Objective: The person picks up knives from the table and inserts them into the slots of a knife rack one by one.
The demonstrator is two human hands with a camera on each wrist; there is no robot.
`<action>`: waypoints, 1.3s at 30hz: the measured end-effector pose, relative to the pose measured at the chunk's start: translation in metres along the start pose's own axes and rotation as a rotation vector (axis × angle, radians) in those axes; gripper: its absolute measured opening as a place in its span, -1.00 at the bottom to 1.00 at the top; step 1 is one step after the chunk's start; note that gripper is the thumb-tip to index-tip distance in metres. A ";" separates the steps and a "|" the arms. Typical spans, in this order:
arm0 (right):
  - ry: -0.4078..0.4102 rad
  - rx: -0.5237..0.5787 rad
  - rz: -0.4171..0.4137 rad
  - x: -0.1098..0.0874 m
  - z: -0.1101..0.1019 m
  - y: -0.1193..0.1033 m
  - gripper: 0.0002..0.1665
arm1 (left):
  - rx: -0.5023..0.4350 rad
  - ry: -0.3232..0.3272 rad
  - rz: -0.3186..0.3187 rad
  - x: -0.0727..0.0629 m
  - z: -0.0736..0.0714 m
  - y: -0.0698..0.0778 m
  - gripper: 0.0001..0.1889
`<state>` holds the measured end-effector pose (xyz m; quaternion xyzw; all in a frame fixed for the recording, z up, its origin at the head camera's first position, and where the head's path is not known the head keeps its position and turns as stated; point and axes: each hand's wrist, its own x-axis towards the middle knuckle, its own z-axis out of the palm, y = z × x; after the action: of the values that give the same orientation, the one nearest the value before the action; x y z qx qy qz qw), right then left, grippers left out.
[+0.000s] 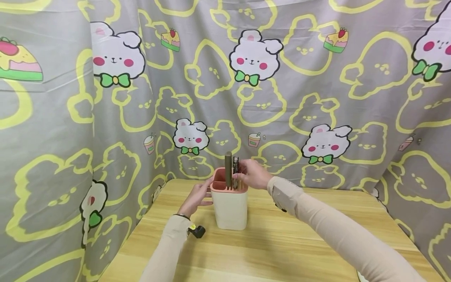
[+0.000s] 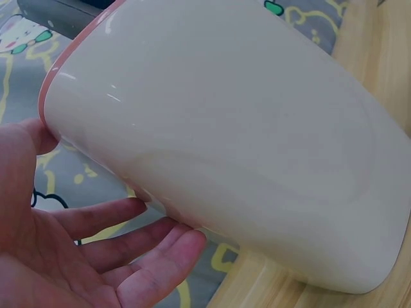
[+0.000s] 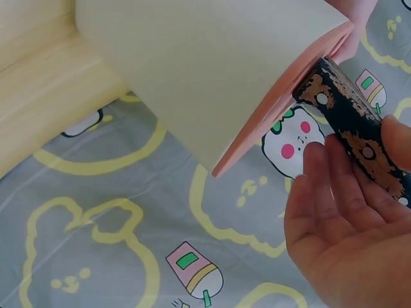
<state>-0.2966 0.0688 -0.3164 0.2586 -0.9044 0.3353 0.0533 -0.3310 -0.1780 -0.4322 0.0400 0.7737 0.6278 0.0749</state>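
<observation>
A cream knife holder (image 1: 230, 211) with a coral-pink slotted top stands upright on the table. Its blades are hidden inside. My left hand (image 1: 197, 197) is at its left side; in the left wrist view the fairly straight fingers (image 2: 128, 247) touch the wall and the fingertip near the pink rim meets the edge. On the other side, my right hand (image 1: 254, 173) pinches the knife (image 3: 353, 125) by its worn black-and-brown riveted handle, thumb on one face and fingers along the other. Beside that knife, a second one with a plain grey-brown handle (image 1: 228, 168) sticks up from the slots.
The light wooden table (image 1: 282, 243) carries the holder near its back edge. A grey curtain (image 1: 218, 98) with cartoon rabbits hangs close behind and along both sides. Part of a pale rounded object (image 1: 362, 276) shows at the bottom right.
</observation>
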 end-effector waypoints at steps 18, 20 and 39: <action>-0.022 -0.007 0.023 -0.008 0.001 0.007 -0.69 | -0.009 0.001 -0.007 0.001 0.002 -0.004 -0.10; -0.029 -0.005 0.022 -0.011 -0.001 0.010 -0.65 | -0.010 -0.002 -0.008 0.001 0.002 -0.003 -0.11; -0.043 -0.118 0.099 -0.063 -0.028 0.068 -0.66 | -0.010 -0.006 0.004 0.001 0.003 -0.001 -0.15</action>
<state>-0.2793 0.1577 -0.3511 0.2170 -0.9351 0.2783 0.0325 -0.3321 -0.1754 -0.4334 0.0431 0.7703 0.6316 0.0760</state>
